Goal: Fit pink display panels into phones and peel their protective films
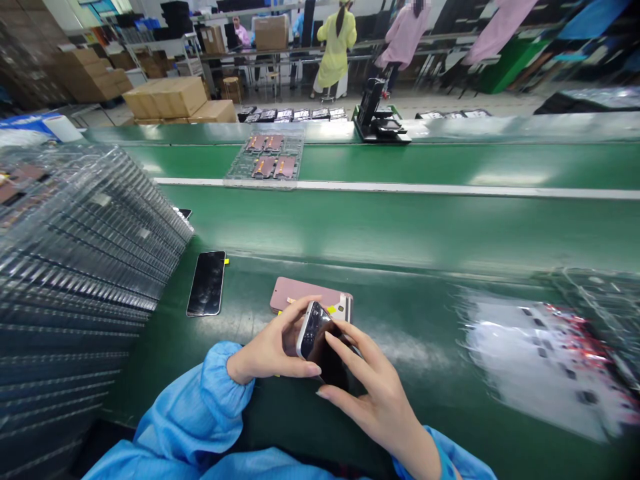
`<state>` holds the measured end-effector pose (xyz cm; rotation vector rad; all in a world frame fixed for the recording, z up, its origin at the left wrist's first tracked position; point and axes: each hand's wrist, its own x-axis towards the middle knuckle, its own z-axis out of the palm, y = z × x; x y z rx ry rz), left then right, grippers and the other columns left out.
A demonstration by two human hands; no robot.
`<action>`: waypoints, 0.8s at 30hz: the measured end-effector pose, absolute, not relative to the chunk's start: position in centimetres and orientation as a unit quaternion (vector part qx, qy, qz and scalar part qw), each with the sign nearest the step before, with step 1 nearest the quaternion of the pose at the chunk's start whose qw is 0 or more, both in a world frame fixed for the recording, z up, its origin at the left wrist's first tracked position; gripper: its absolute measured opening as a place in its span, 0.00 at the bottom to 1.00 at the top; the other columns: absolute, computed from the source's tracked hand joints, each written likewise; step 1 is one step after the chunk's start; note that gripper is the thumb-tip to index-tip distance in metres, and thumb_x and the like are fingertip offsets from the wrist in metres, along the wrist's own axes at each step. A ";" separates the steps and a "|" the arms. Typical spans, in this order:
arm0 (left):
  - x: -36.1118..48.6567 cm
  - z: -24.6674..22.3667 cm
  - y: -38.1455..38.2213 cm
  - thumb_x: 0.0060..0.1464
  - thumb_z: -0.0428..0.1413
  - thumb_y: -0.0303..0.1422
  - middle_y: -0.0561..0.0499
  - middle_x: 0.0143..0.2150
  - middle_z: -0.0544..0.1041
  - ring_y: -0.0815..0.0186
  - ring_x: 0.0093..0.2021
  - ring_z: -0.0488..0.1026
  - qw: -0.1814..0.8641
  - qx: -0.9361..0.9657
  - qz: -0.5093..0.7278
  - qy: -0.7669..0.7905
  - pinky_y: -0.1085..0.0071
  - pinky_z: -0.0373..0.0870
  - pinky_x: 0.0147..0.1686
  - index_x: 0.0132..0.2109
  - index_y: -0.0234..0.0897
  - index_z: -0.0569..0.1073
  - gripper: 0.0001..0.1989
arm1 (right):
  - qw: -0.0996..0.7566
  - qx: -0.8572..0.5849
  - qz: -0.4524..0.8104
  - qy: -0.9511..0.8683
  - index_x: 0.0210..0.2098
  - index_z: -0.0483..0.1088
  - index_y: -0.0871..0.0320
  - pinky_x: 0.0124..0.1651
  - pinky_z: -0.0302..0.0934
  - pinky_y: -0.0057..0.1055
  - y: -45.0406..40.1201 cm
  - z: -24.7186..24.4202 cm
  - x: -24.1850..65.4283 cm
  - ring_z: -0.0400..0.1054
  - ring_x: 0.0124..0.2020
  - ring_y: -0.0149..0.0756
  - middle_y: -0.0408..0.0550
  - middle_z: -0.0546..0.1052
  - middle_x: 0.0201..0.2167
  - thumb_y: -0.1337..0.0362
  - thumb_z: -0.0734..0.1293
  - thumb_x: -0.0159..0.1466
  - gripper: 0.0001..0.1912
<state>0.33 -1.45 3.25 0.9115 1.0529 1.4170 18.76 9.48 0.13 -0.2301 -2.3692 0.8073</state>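
Between both hands I hold a smartphone (316, 337) with a dark glossy face and a silver edge, tilted above the green bench. My left hand (277, 343) grips its left end, thumb along the near edge. My right hand (373, 370) has its fingers on the dark face and its thumb at the near side. Just beyond the hands lies a pinkish phone part (310, 293) with yellow tabs and a white patch, partly hidden by them. Farther left, another phone (206, 283) lies flat, dark face up, a yellow tab at its corner.
A tall stack of clear plastic trays (90, 267) rises at the left. On the green line ahead lies a tray (243, 163) with several brown parts. White sheets with small parts (540, 360) lie at right, blurred. A black fixture (377, 120) stands beyond; people work behind.
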 end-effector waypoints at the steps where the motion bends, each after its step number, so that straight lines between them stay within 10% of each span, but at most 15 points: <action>1: 0.3 3.2 -1.5 0.45 0.69 0.34 0.41 0.61 0.71 0.49 0.60 0.70 0.546 0.385 0.598 0.442 0.56 0.66 0.58 0.67 0.47 0.58 0.45 | 0.308 -0.085 0.302 -0.898 0.67 0.58 0.50 0.54 0.69 0.55 9.5 0.1 18.8 0.65 0.60 0.56 0.62 0.66 0.61 0.56 0.70 0.64 0.34; 24: -0.1 3.4 -1.8 0.42 0.70 0.27 0.43 0.68 0.65 0.44 0.68 0.57 0.546 0.396 0.594 0.439 0.53 0.61 0.64 0.67 0.50 0.61 0.46 | 0.319 -0.042 0.305 -0.896 0.66 0.57 0.57 0.59 0.64 0.56 9.8 0.4 18.6 0.57 0.64 0.55 0.64 0.59 0.64 0.60 0.69 0.65 0.33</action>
